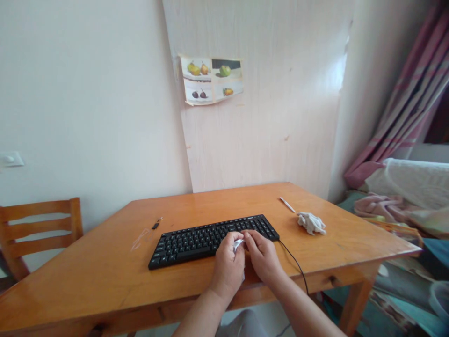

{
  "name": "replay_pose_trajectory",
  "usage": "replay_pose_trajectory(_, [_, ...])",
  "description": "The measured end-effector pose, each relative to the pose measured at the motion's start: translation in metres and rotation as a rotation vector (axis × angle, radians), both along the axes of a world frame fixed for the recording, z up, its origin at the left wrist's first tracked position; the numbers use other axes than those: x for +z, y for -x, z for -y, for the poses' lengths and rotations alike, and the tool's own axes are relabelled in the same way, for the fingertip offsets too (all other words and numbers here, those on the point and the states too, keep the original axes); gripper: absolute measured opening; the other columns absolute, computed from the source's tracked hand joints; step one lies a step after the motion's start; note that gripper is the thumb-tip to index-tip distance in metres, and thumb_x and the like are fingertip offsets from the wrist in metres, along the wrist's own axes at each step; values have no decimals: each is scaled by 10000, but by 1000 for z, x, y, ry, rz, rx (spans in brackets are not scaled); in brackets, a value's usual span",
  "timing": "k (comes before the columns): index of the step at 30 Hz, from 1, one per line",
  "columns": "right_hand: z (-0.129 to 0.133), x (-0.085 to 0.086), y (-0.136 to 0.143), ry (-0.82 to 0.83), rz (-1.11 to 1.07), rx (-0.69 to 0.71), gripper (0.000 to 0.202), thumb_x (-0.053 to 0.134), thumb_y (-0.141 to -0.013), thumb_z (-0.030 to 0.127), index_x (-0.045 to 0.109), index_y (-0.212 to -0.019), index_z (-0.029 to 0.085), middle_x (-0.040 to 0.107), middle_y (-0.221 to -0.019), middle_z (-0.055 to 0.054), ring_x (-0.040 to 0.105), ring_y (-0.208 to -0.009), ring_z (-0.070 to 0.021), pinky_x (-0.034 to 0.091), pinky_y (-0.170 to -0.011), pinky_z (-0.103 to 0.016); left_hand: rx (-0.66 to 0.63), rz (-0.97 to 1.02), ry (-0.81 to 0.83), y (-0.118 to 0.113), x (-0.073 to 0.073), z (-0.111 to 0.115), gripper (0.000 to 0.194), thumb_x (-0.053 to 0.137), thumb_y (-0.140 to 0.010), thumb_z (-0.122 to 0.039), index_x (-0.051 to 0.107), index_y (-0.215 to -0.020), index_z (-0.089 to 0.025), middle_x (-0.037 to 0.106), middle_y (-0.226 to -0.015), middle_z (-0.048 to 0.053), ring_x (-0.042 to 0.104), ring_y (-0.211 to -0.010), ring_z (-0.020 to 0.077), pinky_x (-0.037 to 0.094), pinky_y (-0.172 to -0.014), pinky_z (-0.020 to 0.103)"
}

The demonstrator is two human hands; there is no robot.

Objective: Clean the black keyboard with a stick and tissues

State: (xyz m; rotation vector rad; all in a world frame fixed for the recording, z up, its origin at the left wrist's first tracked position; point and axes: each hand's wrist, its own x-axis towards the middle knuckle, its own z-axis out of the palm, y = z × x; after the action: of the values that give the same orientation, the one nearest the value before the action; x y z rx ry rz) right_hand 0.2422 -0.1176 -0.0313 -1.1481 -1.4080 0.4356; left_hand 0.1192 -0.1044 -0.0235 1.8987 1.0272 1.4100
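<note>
My left hand and my right hand meet over the front edge of the wooden table. A small white item, perhaps paper or cloth, is pinched in the left fingers, and the right fingertips press against its top. Most of it is hidden by the hands. Just behind them lies a black keyboard, slightly angled, its cable running off the right end and over the table's front edge.
A crumpled greyish cloth and a white stick lie right of the keyboard. At the left are a small black item and a thin pale cord. A wooden chair stands far left.
</note>
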Motion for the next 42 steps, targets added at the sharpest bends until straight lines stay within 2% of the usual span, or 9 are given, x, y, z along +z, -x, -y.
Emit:
replay_pose_trajectory(4, [4, 4, 5, -24, 30, 89, 374, 495, -955, 435, 720, -1170, 228, 746, -1098, -76, 691, -989, -246, 524, -854, -318, 32, 8, -13, 2, -3, -3, 168, 493, -938, -220, 593, -1071, -204, 696, -1058, 64, 648, -982, 182, 506, -912, 352])
replay_pose_trajectory(7, [5, 6, 7, -19, 8, 153, 400, 507, -948, 442, 705, -1233, 242, 738, -1144, -71, 685, -1041, -262, 530, -885, -339, 46, 16, -25, 2, -3, -3, 198, 486, -938, -206, 574, -1116, -203, 677, -1106, 74, 635, -1034, 190, 496, -953, 372])
replay_pose_trajectory(14, [-3, -3, 0, 14, -133, 49, 338, 571, -899, 451, 742, -1058, 207, 755, -996, -75, 693, -898, -244, 545, -813, -341, -2, -45, -86, 2, -3, 4, 339, 490, -872, -103, 550, -1189, -209, 649, -1175, 79, 613, -1096, 192, 482, -996, 372])
replay_pose_trajectory(19, [-9, -10, -6, -28, -330, -51, 301, 587, -883, 473, 642, -1007, 204, 708, -846, -49, 649, -751, -211, 541, -702, -327, 48, -78, -72, 1, -5, 2, 368, 522, -853, -120, 552, -1208, -214, 655, -1192, 82, 611, -1123, 213, 476, -1000, 386])
replay_pose_trajectory(22, [-8, -10, -5, -26, -241, -77, 279, 566, -902, 481, 628, -939, 211, 678, -775, -31, 629, -715, -200, 522, -682, -311, 78, -38, -15, 1, -6, -2, 297, 474, -886, -115, 589, -1141, -217, 693, -1120, 67, 644, -1046, 202, 502, -941, 370])
replay_pose_trajectory(25, [-3, -6, -2, -36, -50, -85, 306, 534, -928, 476, 674, -998, 212, 717, -879, -56, 656, -809, -215, 512, -749, -312, 85, -10, 2, 1, -5, -4, 279, 465, -898, -106, 606, -1114, -214, 711, -1088, 65, 660, -1011, 196, 515, -907, 355])
replay_pose_trajectory(28, [3, -2, 1, -34, 58, -66, 349, 531, -938, 456, 672, -1162, 229, 725, -1082, -78, 668, -967, -239, 504, -855, -332, 10, -24, -9, 0, -2, 0, 222, 470, -947, -188, 628, -1100, -215, 718, -1090, 70, 670, -993, 191, 530, -888, 343])
replay_pose_trajectory(32, [4, -1, 2, -29, 86, -80, 388, 552, -929, 460, 647, -1226, 229, 704, -1164, -90, 645, -1066, -259, 488, -928, -366, -95, -80, -80, -2, 4, 7, 325, 458, -960, -218, 611, -1247, -233, 702, -1200, 86, 655, -1100, 213, 531, -946, 373])
replay_pose_trajectory(42, [-3, -11, -7, 3, -94, -151, 421, 551, -899, 554, 686, -1088, 203, 724, -1068, -104, 665, -955, -257, 518, -853, -355, -205, -257, -85, 2, 13, 10, 522, 504, -800, -80, 625, -1272, -265, 719, -1207, 25, 666, -1098, 207, 535, -969, 318])
